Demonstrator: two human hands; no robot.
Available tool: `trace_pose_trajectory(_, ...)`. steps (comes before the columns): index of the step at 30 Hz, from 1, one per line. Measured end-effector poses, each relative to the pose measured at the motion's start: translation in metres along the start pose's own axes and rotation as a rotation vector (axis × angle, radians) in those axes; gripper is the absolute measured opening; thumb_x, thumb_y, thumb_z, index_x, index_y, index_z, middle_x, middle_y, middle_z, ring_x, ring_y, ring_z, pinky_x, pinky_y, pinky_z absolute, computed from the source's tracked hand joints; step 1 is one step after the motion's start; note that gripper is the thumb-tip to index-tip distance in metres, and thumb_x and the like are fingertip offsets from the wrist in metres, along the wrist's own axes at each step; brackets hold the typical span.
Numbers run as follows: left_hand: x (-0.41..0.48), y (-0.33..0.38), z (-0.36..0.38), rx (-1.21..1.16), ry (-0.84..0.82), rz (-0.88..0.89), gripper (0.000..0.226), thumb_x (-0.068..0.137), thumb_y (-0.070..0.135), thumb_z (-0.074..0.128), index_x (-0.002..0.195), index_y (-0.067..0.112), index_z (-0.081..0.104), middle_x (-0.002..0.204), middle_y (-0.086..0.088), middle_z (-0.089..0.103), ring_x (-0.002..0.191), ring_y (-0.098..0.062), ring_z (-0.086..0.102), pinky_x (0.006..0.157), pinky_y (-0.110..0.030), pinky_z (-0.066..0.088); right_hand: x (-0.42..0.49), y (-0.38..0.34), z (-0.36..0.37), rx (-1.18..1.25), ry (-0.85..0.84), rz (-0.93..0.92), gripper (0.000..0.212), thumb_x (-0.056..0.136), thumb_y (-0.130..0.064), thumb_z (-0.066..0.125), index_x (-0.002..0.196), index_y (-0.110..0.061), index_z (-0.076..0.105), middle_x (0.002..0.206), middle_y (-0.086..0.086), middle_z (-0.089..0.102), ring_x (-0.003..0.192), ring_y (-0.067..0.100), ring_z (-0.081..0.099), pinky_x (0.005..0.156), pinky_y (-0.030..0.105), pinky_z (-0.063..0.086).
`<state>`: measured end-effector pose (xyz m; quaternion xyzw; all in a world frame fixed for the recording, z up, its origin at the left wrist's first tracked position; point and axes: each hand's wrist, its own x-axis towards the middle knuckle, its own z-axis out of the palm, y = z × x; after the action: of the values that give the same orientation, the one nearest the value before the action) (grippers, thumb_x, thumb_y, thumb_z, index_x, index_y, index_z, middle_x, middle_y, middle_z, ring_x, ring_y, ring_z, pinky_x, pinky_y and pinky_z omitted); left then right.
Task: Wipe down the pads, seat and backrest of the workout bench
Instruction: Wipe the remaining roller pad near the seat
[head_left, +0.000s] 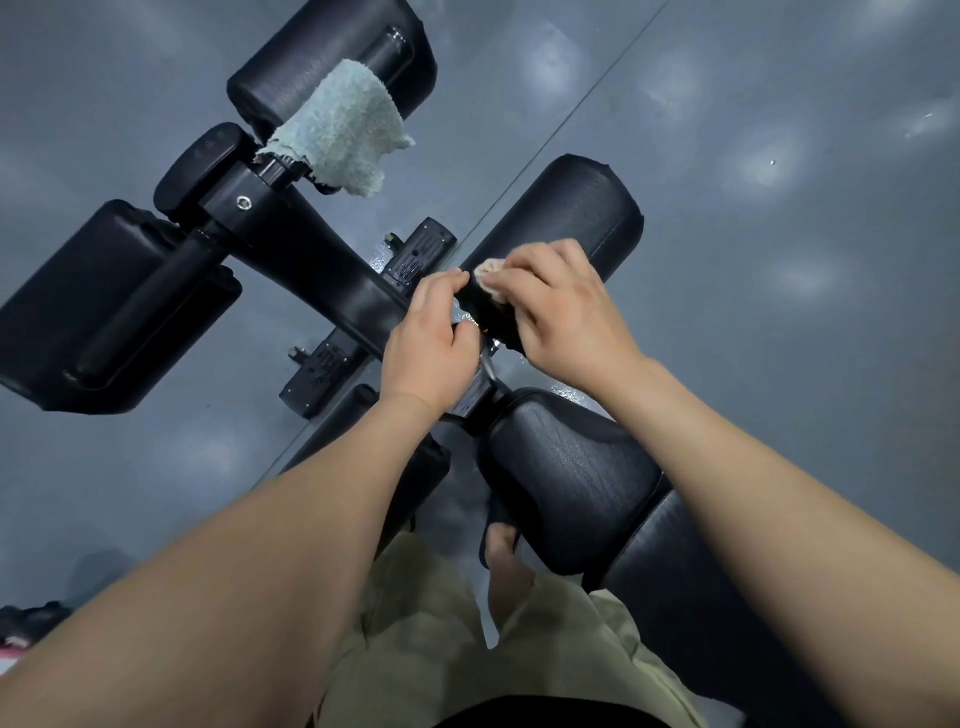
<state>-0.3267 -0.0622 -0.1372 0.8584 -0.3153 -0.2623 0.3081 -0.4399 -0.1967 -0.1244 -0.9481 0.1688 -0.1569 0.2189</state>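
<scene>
The black workout bench lies below me, its seat (566, 467) in the lower middle and its backrest (701, 597) at the lower right. Roller pads stand at the top (332, 57), at the left (104, 312) and right of centre (566, 218). A pale green towel (337, 130) hangs over the top pad and the frame. My right hand (566, 306) presses a small beige cloth (488, 273) against a dark part of the frame just ahead of the seat. My left hand (431, 343) grips the frame post (332, 260) beside it. What lies between the two hands is mostly hidden.
The floor (779, 260) is grey and glossy, with a seam running diagonally under the bench. Two black foot plates (415, 254) (317, 374) stick out from the frame. My sandalled foot (504, 525) stands beside the seat. Dark items (31, 618) lie at the lower left edge.
</scene>
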Motion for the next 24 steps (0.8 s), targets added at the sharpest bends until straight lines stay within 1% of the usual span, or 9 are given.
trace_pose_trajectory(2,0.001,-0.002,0.000,-0.013,-0.001,0.003,0.046,0.087,0.023,0.044,0.130,0.040,0.048,0.142,0.026,0.043,0.096,-0.016,0.062,0.089,-0.041,0.052,0.009,-0.003,0.004,-0.042,-0.075,-0.020,0.034,0.091,-0.007,0.051,0.116,-0.018,0.070,0.113,-0.003,0.062,0.099,0.029,0.048,0.084,0.045,0.047)
trace_pose_trajectory(4,0.002,-0.004,0.001,-0.020,-0.006,0.005,0.046,0.087,0.024,0.043,0.130,0.040,0.049,0.143,0.026,0.042,0.096,-0.016,0.063,0.090,-0.041,0.052,0.009,-0.006,0.004,-0.058,-0.118,-0.014,0.034,0.090,-0.009,0.048,0.115,-0.021,0.069,0.113,-0.006,0.061,0.101,0.028,0.047,0.084,0.043,0.044)
trace_pose_trajectory(7,0.002,-0.004,0.003,-0.003,0.014,0.017,0.048,0.090,0.022,0.044,0.136,0.035,0.050,0.146,0.025,0.041,0.108,-0.013,0.060,0.097,-0.031,0.047,-0.004,-0.005,0.000,-0.067,-0.124,-0.024,0.037,0.091,-0.012,0.046,0.117,-0.022,0.069,0.115,-0.008,0.061,0.103,0.027,0.046,0.088,0.039,0.039)
trace_pose_trajectory(9,0.002,-0.004,0.003,0.020,0.030,0.010,0.048,0.093,0.022,0.044,0.140,0.032,0.049,0.148,0.024,0.040,0.118,-0.010,0.055,0.096,-0.024,0.040,-0.018,-0.002,-0.002,-0.071,-0.099,-0.042,0.038,0.088,-0.008,0.049,0.117,-0.022,0.069,0.118,-0.007,0.061,0.104,0.029,0.047,0.090,0.039,0.036)
trace_pose_trajectory(12,0.002,-0.002,0.004,0.042,0.018,-0.011,0.048,0.096,0.026,0.042,0.143,0.030,0.047,0.151,0.024,0.036,0.120,-0.008,0.053,0.094,-0.024,0.037,-0.047,0.009,0.002,-0.047,-0.030,-0.006,0.041,0.087,0.000,0.054,0.120,-0.018,0.069,0.122,0.000,0.060,0.105,0.031,0.049,0.092,0.042,0.041)
trace_pose_trajectory(14,0.003,-0.001,0.004,0.066,0.020,-0.036,0.050,0.096,0.030,0.043,0.146,0.027,0.044,0.153,0.020,0.035,0.118,-0.011,0.054,0.092,-0.025,0.037,-0.061,0.014,0.008,0.027,0.027,0.086,0.037,0.092,-0.001,0.056,0.124,-0.015,0.069,0.123,0.008,0.056,0.107,0.031,0.050,0.086,0.043,0.049)
trace_pose_trajectory(17,0.002,0.002,0.005,0.100,0.030,-0.039,0.053,0.095,0.032,0.046,0.147,0.027,0.041,0.153,0.014,0.034,0.108,-0.015,0.058,0.086,-0.028,0.040,-0.062,0.008,0.014,0.110,0.076,0.164,0.030,0.098,-0.009,0.059,0.126,-0.015,0.069,0.119,0.012,0.053,0.105,0.029,0.051,0.078,0.041,0.051)
trace_pose_trajectory(21,-0.004,0.003,0.002,0.054,0.040,0.062,0.055,0.090,0.033,0.049,0.144,0.036,0.037,0.145,0.018,0.036,0.097,-0.012,0.061,0.085,-0.042,0.053,-0.036,-0.005,0.016,0.196,0.104,0.191,0.035,0.091,-0.006,0.066,0.126,-0.009,0.065,0.115,0.005,0.060,0.102,0.027,0.054,0.090,0.032,0.046)
trace_pose_trajectory(24,-0.008,0.006,0.001,0.119,0.026,0.193,0.051,0.093,0.035,0.049,0.143,0.044,0.039,0.142,0.022,0.038,0.105,-0.010,0.060,0.081,-0.043,0.056,-0.022,-0.010,0.016,0.285,0.141,0.282,0.026,0.086,-0.008,0.072,0.111,-0.007,0.064,0.110,0.003,0.061,0.100,0.021,0.056,0.089,0.029,0.047)
